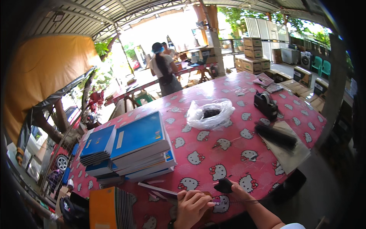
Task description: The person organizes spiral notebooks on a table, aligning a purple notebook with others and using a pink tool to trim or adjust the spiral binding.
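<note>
Near the table's front edge, my left hand (191,208) lies with curled fingers over a thin, flat, pale item with a purple edge (158,190), perhaps a notebook seen nearly edge-on. A small pink-purple bit shows by its fingertips. To the right, my right hand (239,192) is closed on a small black object (223,186) whose kind I cannot make out. Blue-covered notebooks (137,133) stand piled left of my hands, with a lower stack of smaller blue notebooks (98,140) beside them. An orange-covered stack of notebooks (103,208) is at the lower left.
A pink patterned tablecloth (198,171) covers the table. On it are a crumpled clear plastic bag (211,113), a black tape dispenser (266,105) and a dark bundle (276,135) on a pale sheet (295,156). Two people (164,68) are at a farther table; cardboard boxes (252,53) stand behind.
</note>
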`<control>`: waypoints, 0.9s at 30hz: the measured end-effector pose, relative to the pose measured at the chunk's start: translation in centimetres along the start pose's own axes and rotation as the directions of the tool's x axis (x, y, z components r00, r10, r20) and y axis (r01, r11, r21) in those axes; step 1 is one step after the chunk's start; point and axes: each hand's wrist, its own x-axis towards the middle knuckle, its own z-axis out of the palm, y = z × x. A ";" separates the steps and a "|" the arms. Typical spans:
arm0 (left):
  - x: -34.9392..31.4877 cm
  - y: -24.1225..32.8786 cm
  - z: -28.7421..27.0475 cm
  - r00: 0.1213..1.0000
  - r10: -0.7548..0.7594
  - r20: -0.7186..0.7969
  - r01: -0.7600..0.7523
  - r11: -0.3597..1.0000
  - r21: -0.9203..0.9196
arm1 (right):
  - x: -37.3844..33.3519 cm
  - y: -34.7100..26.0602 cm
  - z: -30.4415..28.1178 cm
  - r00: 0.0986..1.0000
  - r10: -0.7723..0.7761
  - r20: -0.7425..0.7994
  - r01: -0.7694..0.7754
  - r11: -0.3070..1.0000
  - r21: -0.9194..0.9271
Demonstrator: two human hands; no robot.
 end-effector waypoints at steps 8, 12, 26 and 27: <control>0.0 0.1 -0.9 1.000 -0.004 0.021 0.003 1.000 0.022 | 0.1 0.7 -0.1 0.999 0.041 0.034 -0.042 0.999 0.017; 0.2 -0.1 -1.2 0.999 0.018 0.036 -0.017 1.000 -0.025 | 0.6 -1.0 0.3 0.977 0.203 0.068 -0.184 0.959 -0.214; -1.3 -1.9 -1.5 0.995 -0.100 -0.028 0.103 0.981 0.166 | 0.8 -10.9 9.8 0.928 -0.106 0.356 0.123 0.992 -0.024; -1.2 -2.0 -1.3 0.993 -0.114 -0.028 0.117 0.980 0.162 | 1.1 -10.5 9.1 0.930 -0.093 0.355 0.109 0.994 -0.024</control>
